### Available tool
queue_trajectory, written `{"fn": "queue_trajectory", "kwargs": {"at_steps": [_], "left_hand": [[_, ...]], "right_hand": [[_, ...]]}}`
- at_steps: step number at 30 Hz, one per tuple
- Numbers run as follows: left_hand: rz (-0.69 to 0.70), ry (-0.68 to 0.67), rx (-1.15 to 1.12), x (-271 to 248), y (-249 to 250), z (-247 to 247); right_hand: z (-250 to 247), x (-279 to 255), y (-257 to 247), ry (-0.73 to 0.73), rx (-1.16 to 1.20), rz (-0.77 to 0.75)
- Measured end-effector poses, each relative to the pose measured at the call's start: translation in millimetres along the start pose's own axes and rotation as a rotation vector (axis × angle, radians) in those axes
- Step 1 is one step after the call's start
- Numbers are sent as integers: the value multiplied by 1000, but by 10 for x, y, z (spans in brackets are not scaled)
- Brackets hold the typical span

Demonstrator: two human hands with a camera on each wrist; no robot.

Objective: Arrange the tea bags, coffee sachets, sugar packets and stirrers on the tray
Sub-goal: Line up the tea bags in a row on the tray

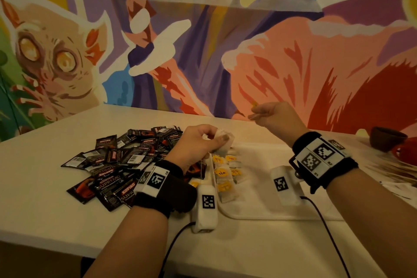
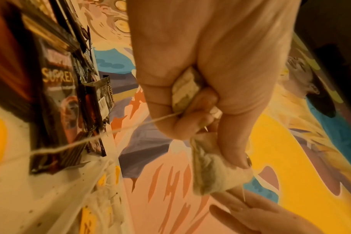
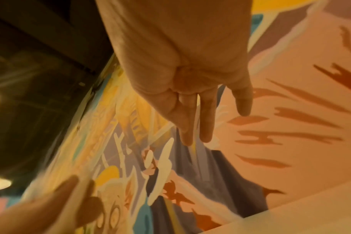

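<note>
My left hand (image 1: 204, 142) grips a small bunch of white tea bags (image 1: 223, 142) just above the left end of the white tray (image 1: 259, 201); in the left wrist view the thumb presses one tea bag (image 2: 212, 172) and a string (image 2: 90, 139) trails left. Raised beyond the tray, my right hand (image 1: 253, 111) pinches a yellow tag (image 1: 255, 104); a thin thread runs from the bag to it. Rows of tea bags with yellow tags (image 1: 222, 174) lie on the tray's left part. Dark coffee sachets (image 1: 121, 160) are heaped on the table to the left.
A brown cup (image 1: 387, 139) and a red object (image 1: 406, 151) stand at the far right. A painted wall (image 1: 203, 40) rises right behind the table. Cables run from both wrist cameras over the table's front edge. The tray's right part is bare.
</note>
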State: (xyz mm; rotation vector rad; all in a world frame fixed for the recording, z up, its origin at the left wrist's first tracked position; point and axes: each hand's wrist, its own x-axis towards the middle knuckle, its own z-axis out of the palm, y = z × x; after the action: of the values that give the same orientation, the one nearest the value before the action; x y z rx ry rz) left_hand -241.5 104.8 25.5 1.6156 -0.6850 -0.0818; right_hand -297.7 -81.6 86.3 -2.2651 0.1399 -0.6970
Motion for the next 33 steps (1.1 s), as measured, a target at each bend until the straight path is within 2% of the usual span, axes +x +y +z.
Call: {"fn": "queue_trajectory", "kwargs": {"at_steps": [2,7,12,18,24,29,33], "left_hand": [[0,-14,-20,6,-5,4],[-40,-68,-54,32,-41,20],[-95,-83,-127,49,-50,29],[-131,-149,-250,41,-55,21],[-144,-231,-390,-8,16,66],[-123,-186,-407,-37,39,109],[-196,-106,-405,-3,29,150]], "right_hand": [[-89,4,111,3,-149,0],[-159,-27,305,-34,-283,-51],[-163,-86,349,54,-239,-27],[-162,-216,225,-46,63,119],[22,-365,-78,-336,582,207],[213,-386,-155,-382,637,230],[344,-397,-187,-361,624,225]]}}
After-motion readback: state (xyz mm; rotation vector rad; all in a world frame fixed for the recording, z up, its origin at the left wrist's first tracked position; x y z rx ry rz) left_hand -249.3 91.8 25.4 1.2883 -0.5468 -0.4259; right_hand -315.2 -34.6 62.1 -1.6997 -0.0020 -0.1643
